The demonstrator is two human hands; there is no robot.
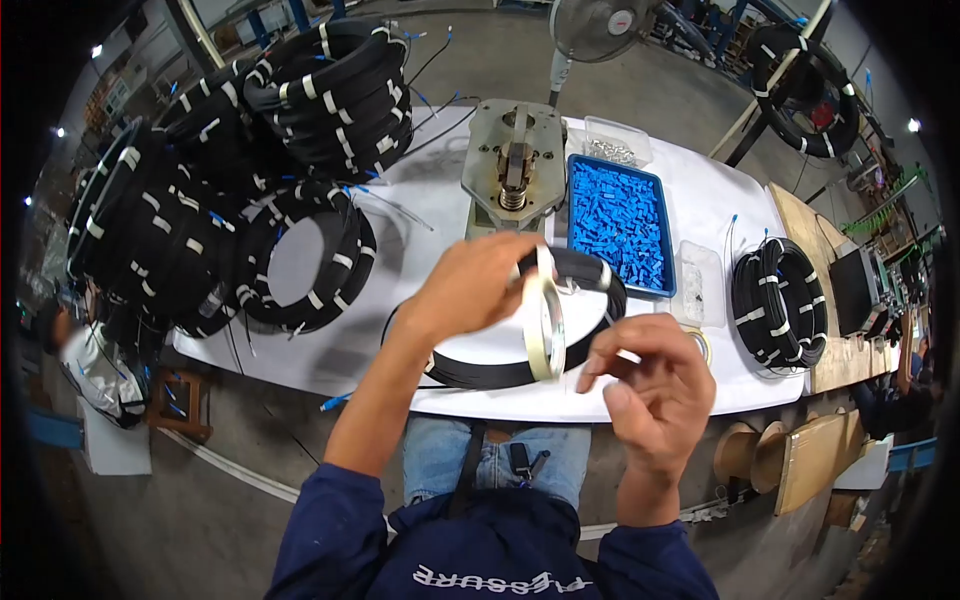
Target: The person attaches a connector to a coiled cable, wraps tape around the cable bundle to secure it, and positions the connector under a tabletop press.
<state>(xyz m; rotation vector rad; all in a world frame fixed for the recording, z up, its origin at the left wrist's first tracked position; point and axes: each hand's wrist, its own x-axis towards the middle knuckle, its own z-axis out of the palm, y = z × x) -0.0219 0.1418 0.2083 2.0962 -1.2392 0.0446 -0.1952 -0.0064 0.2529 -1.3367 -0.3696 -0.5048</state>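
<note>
A black cable coil lies on the white-covered table in front of me. My left hand reaches over it, fingers closed round its far side. Beside those fingers a roll of pale tape stands on edge over the coil's middle, and a strip of it runs up to the cable. My right hand is just right of the coil, fingers curled but apart, with nothing visible in it. One blue-ended cable tip sticks out at the table's front edge.
Stacked taped coils fill the left, with a single coil nearer. A metal press stands behind my work, beside a blue tray of blue connectors. A clear box and another coil are at right.
</note>
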